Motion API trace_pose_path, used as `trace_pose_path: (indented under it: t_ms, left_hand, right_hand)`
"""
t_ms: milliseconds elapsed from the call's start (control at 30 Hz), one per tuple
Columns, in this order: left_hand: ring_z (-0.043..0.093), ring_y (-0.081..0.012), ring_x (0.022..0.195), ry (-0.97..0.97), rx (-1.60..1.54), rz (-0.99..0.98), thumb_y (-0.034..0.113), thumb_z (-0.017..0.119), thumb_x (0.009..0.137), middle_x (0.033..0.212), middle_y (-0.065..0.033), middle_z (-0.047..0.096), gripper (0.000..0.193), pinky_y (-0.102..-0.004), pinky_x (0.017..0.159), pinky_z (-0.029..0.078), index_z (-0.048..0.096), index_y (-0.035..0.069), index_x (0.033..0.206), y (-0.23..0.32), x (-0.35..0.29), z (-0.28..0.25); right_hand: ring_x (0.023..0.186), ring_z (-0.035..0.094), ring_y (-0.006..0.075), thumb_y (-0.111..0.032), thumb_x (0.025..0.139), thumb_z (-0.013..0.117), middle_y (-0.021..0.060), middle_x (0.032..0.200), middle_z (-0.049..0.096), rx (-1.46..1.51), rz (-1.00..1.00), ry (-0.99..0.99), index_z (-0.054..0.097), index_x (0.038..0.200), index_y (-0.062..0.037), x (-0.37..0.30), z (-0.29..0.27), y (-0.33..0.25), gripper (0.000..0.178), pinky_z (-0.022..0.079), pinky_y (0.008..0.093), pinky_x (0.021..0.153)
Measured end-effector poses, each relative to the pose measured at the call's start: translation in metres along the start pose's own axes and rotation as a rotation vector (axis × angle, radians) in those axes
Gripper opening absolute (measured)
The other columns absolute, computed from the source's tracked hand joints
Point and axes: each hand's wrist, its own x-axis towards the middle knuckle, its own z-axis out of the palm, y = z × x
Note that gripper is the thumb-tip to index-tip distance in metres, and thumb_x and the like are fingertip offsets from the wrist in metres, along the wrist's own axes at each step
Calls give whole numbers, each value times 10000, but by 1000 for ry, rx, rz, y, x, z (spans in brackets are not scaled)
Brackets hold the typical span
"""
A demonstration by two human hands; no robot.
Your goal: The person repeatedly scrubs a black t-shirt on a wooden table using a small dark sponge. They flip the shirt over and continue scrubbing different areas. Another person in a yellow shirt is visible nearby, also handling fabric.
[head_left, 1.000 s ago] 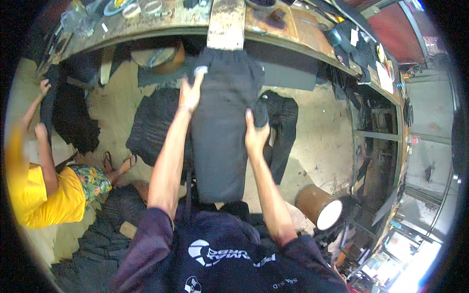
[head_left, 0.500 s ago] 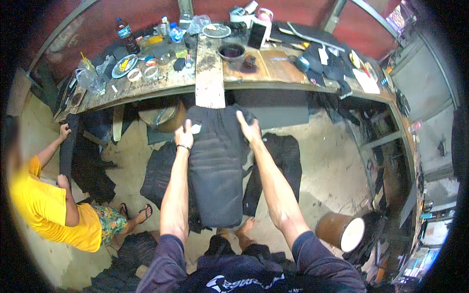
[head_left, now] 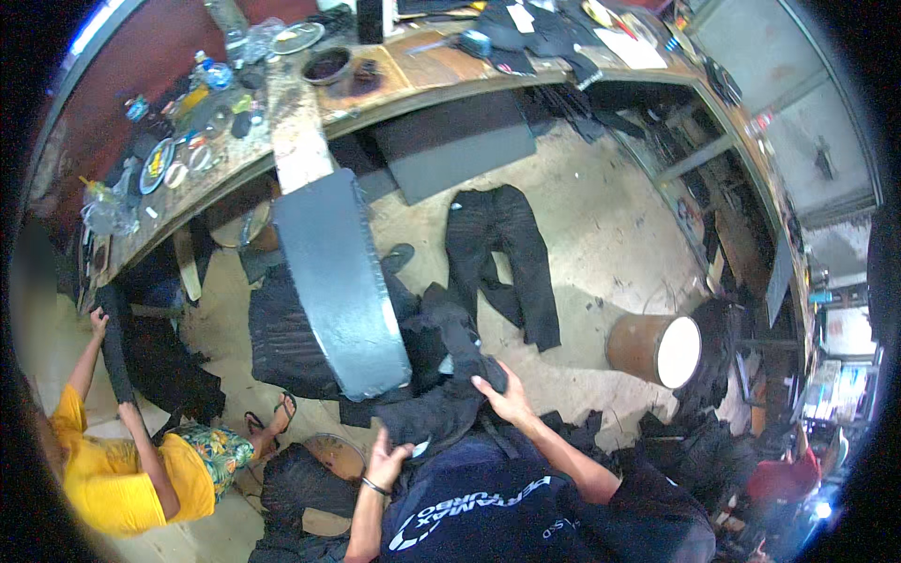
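Observation:
Close to my body I hold a pair of black trousers (head_left: 446, 375), bunched up and turned askew. My left hand (head_left: 383, 462) grips one edge of the cloth near a small white tag. My right hand (head_left: 507, 396) is closed on the other side, its thumb on top and its other fingers partly hidden by the fabric. Just beyond lies a long dark board (head_left: 343, 281) with a rounded end, its surface bare and shiny, sticking out toward me from the workbench.
Another pair of black trousers (head_left: 502, 244) lies spread on the floor, with more dark garments (head_left: 286, 333) left of the board. The cluttered workbench (head_left: 413, 84) curves across the far side. A brown drum (head_left: 648, 347) stands right. A person in yellow (head_left: 141, 469) handles dark cloth at left.
The black trousers have come off the board toward my body, baring its surface. My hands have moved nearer to me, and the view has turned to the right.

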Motion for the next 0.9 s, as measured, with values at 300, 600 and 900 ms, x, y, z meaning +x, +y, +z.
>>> trace_pose_path:
  t_ms: [300,600,900]
  left_hand:
    - [495,-333,1494,-624,570,368,157,695,1011,1566,-243,540,754,-429,1244,379,320,-11,1644,96,45,116]
    - [375,-476,1548,79,767,1017,334,711,1000,1688,-272,363,789,-517,1276,340,347,123,1667,237,231,190]
    - [611,-386,1295,905,585,1200,130,680,994,1367,-203,660,274,-486,1134,467,728,38,1247,232,157,-39]
  right_hand:
    - [1339,595,253,-119,1044,715,87,1461,627,959,-10,555,543,1516,-19,-115,-113,7,513,480,429,1147]
    - [1301,620,278,-407,1024,775,179,1456,648,624,-456,912,547,1472,77,166,-145,-86,698,480,414,1123]
    - [1516,443,417,-532,1025,717,322,1628,438,-72,-242,668,382,1587,92,209,-94,-29,904,354,478,1250]
